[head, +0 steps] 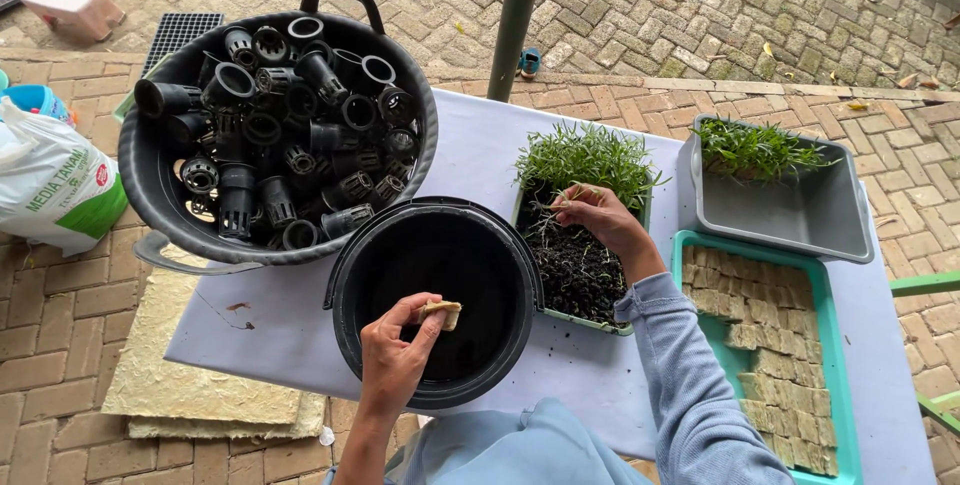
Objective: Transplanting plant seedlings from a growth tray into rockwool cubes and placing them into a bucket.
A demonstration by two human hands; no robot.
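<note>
- Our left hand (395, 350) pinches a small tan grow cube (441, 312) over the empty black bucket (350, 275) near the desk's front edge. The cube looks light, soft and crumbly, so we judge a gentle fingertip hold by its sides best.
- Our right hand (600, 217) closes on a thin seedling (548, 207) above the green seedling tray (585, 320) of dark soil; the stem seems fragile, best taken low.
- The big black basin (140, 180) at the left edge is heaped with black net pots (275, 125).
- The grey tub (800, 215) holds a few sprouts; the teal tray (835, 345) holds rows of cubes (765, 340).
</note>
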